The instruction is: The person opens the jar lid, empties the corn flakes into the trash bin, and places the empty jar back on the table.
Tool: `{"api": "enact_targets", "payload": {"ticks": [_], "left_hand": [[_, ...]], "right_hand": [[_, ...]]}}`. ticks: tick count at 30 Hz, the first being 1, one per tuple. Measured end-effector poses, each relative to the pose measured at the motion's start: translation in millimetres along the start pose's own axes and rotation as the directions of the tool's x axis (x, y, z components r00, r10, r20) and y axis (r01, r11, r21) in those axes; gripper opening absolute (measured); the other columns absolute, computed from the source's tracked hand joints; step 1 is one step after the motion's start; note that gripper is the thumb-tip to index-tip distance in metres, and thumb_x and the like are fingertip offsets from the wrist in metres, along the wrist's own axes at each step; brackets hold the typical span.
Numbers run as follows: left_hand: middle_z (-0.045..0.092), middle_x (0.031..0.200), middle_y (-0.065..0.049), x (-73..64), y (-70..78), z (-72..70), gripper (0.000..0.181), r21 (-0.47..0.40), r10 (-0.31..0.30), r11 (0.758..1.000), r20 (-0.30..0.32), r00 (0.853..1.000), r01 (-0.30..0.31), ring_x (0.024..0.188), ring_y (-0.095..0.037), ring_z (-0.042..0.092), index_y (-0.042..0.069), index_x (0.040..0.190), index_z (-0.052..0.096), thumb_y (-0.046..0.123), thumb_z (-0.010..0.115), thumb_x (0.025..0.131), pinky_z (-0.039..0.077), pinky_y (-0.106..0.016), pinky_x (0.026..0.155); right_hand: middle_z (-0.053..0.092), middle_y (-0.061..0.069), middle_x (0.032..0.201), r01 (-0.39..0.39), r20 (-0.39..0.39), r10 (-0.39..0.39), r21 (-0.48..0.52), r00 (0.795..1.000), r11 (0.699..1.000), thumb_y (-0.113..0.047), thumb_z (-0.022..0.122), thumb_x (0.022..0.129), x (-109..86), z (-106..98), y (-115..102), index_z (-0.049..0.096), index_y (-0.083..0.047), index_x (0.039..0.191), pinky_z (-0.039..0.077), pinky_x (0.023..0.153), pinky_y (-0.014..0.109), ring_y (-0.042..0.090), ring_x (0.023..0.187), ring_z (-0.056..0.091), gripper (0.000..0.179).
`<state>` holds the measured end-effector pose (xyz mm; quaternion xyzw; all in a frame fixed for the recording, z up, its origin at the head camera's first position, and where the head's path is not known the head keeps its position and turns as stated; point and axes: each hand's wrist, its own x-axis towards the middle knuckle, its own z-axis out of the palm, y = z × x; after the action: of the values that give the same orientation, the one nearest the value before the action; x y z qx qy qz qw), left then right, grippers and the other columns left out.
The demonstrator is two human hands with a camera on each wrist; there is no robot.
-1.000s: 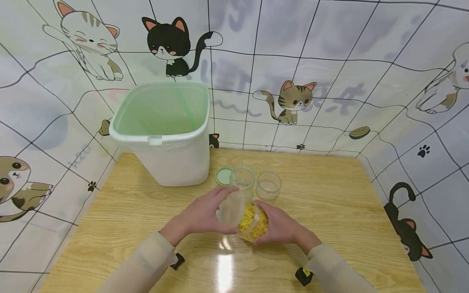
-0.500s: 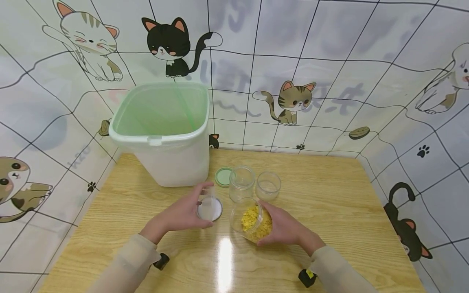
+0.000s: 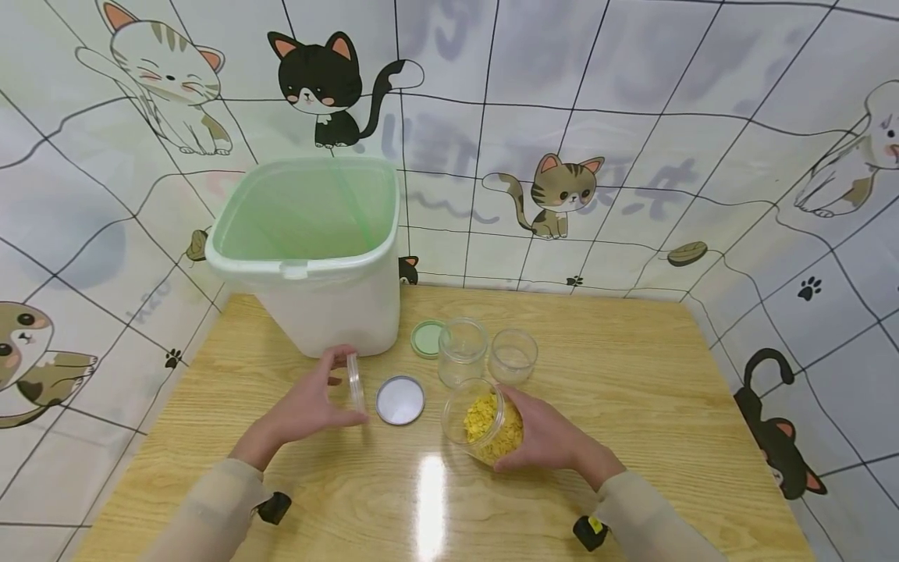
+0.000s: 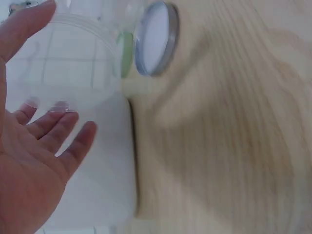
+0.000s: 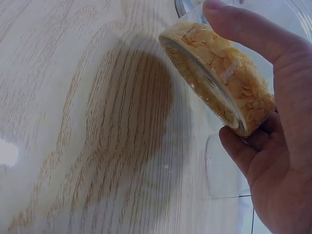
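Observation:
My left hand pinches a thin clear round lid by its rim, thumb on one side and fingertips on the other. The lid stands on edge in the head view, and in the left wrist view it appears as a see-through disc. My right hand grips a clear jar partly filled with yellow flakes. The jar tilts with its open mouth toward the left, and its base shows above the table in the right wrist view. Between the hands lies a silver-rimmed lid, white side up.
Two clear jars, a taller one and a shorter one, stand without lids behind the right hand. A green-rimmed lid lies beside them. A large white bin with a green inside stands at the back left of the wooden table.
My left hand has moved left with the clear lid, away from the jar's mouth, uncovering the silver-rimmed lid on the table. The right hand and its jar have shifted slightly right.

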<state>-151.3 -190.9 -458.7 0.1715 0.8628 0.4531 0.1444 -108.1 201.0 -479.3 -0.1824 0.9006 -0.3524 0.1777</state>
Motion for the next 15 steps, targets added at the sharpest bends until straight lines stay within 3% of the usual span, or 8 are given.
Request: {"api": "enact_targets", "payload": {"ticks": [7,15], "left_hand": [[0.036,0.15,-0.015,-5.3,-19.7,-5.5,0.096,-0.036,-0.061,0.998,-0.01,0.998,0.061,0.131,-0.042,0.045,0.016,0.147,0.024,0.03,0.085,0.075,0.044,-0.058,0.101],[0.029,0.153,-0.022,-5.2,-37.8,-8.9,0.096,-0.166,-0.046,0.985,0.031,0.998,0.05,0.138,-0.047,0.036,0.007,0.149,0.02,0.024,0.083,0.078,0.036,-0.062,0.108]], "right_hand": [[0.048,0.006,0.145,-0.001,-0.005,0.001,-0.004,1.0,1.0,-0.042,0.093,0.059,-1.0,-1,0,0.029,-0.007,0.151,0.04,0.109,0.051,0.024,0.131,0.049,0.118],[0.046,0.01,0.148,-0.002,-0.021,0.002,-0.013,1.0,1.0,-0.042,0.093,0.059,-3.1,-2,0,0.029,-0.005,0.151,0.039,0.111,0.052,0.029,0.134,0.047,0.118]]}}
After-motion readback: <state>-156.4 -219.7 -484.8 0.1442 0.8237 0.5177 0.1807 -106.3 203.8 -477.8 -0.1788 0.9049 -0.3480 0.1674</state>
